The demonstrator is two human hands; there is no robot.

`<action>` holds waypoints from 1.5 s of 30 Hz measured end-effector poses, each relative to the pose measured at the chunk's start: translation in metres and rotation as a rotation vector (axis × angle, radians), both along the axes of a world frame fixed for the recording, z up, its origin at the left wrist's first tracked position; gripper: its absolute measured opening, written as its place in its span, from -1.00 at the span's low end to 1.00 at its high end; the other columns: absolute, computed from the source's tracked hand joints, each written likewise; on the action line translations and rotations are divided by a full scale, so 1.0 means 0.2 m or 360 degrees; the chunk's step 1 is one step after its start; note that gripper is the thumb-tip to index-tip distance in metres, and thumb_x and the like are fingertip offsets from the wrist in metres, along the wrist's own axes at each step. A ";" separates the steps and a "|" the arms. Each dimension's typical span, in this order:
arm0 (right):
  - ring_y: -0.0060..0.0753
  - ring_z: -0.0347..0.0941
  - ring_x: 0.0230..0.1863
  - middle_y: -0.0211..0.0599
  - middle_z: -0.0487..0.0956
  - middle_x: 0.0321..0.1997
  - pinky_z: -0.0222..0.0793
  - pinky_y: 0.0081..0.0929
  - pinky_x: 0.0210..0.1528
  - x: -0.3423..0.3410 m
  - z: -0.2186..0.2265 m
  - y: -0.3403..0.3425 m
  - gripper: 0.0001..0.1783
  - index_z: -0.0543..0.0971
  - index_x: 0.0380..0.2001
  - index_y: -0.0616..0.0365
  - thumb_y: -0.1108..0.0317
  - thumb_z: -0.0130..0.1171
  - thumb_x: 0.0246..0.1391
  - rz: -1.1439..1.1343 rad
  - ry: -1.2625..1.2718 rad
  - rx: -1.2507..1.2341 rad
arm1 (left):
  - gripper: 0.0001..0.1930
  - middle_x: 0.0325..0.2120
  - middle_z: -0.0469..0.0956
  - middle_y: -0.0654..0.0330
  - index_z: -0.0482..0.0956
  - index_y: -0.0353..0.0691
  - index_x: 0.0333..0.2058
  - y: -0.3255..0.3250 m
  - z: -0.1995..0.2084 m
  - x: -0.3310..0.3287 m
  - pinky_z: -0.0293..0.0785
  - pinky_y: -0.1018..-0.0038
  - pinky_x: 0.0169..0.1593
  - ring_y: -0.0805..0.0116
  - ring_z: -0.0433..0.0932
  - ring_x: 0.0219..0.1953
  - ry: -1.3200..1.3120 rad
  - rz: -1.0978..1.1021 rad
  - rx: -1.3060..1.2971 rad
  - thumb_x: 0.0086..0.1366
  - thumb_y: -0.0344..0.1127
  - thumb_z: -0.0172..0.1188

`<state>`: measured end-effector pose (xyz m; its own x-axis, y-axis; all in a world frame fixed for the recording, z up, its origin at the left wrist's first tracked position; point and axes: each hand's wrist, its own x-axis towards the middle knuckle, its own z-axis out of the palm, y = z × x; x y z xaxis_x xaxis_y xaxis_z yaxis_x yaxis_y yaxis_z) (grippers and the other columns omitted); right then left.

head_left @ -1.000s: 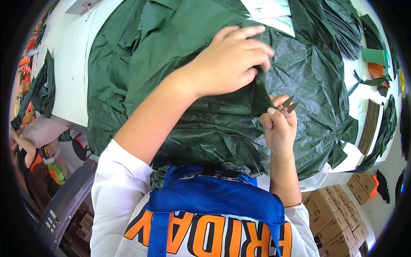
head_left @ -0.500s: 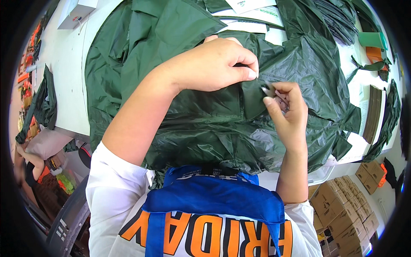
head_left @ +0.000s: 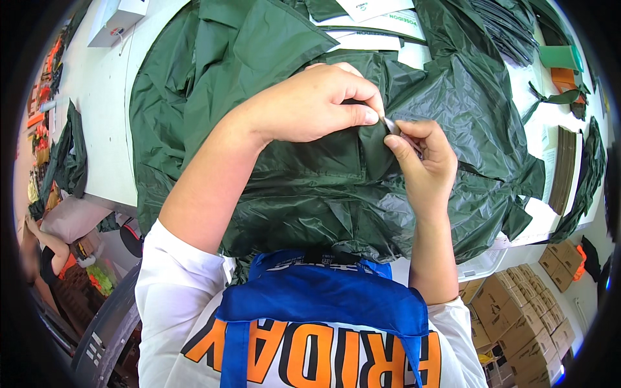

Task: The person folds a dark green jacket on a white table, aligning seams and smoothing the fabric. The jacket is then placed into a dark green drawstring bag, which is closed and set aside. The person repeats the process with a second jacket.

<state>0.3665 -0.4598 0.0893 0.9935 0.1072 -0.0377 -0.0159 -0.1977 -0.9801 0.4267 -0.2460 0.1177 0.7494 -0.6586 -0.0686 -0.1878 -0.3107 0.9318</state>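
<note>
Dark green, shiny waterproof fabric lies spread and wrinkled across the table. Over its middle, my left hand is closed, with thumb and forefinger pinching the fabric's edge; the other fingers are partly hidden. Just right of that pinch, my right hand is closed around small thread snips. Their pointed metal tip reaches the left fingertips, while the handle is mostly hidden in my palm.
White printed sheets and folded dark green pieces lie at the back. A white box stands far left. At the right are a green roll and a brown stack. Cardboard boxes are piled below; another person's arm shows left.
My right hand has moved left and slightly up, bringing the snips' tip to my left fingertips. My left hand has shifted slightly left and keeps its pinch.
</note>
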 end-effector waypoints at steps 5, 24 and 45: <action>-0.67 0.43 -0.33 -0.35 0.57 -0.26 0.34 -0.71 -0.25 0.00 0.03 -0.04 -0.79 0.49 -0.21 0.27 0.54 0.23 0.06 -0.0229 0.0133 0.0664 | -0.87 -0.45 0.50 0.28 0.58 -0.28 -0.34 0.01 0.00 0.00 0.31 0.48 -0.07 0.39 0.37 -0.25 0.0045 0.0032 -0.0048 0.25 -0.35 0.14; -0.87 0.16 -0.54 -0.64 0.47 -0.49 0.07 -0.81 -0.49 -0.09 0.07 0.00 -0.85 0.58 -0.34 0.21 0.56 0.30 -0.04 -0.0057 0.0288 0.0306 | -0.90 -0.38 0.54 0.37 0.58 -0.11 -0.43 0.01 0.05 -0.03 0.23 0.35 0.05 0.32 0.39 -0.17 -0.0575 0.0088 0.0215 0.01 -0.37 0.29; -0.78 0.10 -0.57 -0.55 0.44 -0.44 0.07 -0.76 -0.51 -0.14 0.04 0.00 -0.65 0.56 -0.20 0.18 0.57 0.36 -0.15 -0.0028 0.0088 0.0053 | -0.89 -0.48 0.51 0.34 0.55 -0.14 -0.47 -0.09 0.06 -0.14 0.20 0.33 0.05 0.32 0.39 -0.21 -0.0340 0.0049 0.0261 0.16 -0.26 0.21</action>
<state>0.3391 -0.4594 0.0970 0.9917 0.0921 -0.0894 -0.0734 -0.1642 -0.9837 0.3979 -0.2643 0.1291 0.7778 -0.6284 -0.0106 -0.3627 -0.4627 0.8089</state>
